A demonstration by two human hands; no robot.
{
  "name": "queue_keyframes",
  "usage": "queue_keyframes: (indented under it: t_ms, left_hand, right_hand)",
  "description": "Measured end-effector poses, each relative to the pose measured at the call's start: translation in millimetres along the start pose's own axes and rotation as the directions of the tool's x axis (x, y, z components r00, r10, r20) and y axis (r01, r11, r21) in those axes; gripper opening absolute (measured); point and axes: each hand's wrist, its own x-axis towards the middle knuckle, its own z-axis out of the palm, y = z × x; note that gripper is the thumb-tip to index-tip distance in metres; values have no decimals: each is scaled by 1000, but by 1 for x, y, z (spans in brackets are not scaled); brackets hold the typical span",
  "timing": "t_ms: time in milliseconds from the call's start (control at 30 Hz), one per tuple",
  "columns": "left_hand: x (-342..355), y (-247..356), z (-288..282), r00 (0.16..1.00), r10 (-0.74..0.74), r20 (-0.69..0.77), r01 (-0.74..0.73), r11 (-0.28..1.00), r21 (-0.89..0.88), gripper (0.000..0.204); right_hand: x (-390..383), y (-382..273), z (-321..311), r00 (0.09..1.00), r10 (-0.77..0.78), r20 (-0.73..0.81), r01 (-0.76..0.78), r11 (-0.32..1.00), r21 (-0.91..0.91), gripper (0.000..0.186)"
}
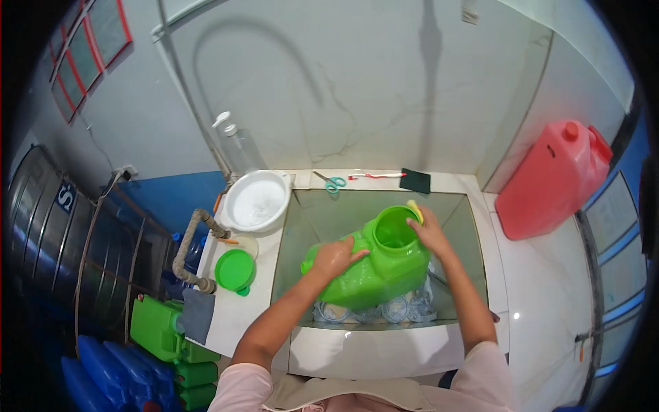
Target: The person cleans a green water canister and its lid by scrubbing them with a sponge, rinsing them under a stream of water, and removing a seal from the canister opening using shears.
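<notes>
A bright green plastic water container [371, 275] lies tilted over a glass-lined basin, its wide round mouth turned up toward the right. My left hand [334, 258] is closed round its handle area on top, thumb stretched toward the mouth. At the far right rim of the mouth, my right hand [430, 232] is closed on a small yellow sponge [414, 210], only partly visible. The container's wall looks wet. Below it, a blue-and-white patterned surface [405, 310] shows at the bottom of the basin [302, 226].
On the left ledge stand a white basin of suds [257, 200], a pump bottle [240, 145] and a green lid [235, 270]. Scissors [334, 184], a toothbrush [376, 176] and a dark scouring pad [414, 180] line the back ledge. A red container [549, 185] stands right; blue containers [113, 374] lower left.
</notes>
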Motion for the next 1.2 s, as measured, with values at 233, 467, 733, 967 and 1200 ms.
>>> queue_keyframes:
  t_ms: [233,467,733,967,1200]
  left_hand:
    - [-33,22,30,963,-262,-62,230,920,-317,52]
    - [-34,-6,0,997,-50,-59,26,939,-342,37]
    - [13,-294,-77,740,-532,-411,658,700,278,39]
    - [28,-352,-76,375,-886,-271,889,427,-164,45]
    - [17,-310,-94,348,-779,-521,852,495,-170,46]
  right_hand:
    - [-10,-24,90,916,116,-383,-154,986,-70,48]
    - [25,8,53,975,123,-184,-115,992,53,45]
    - [-33,-5,48,776,185,-604,-297,950,-91,49]
    - [-50,-18,50,715,184,-674,-348,931,-115,48]
    - [-47,-25,58,718,204,-666,-361,927,-105,48]
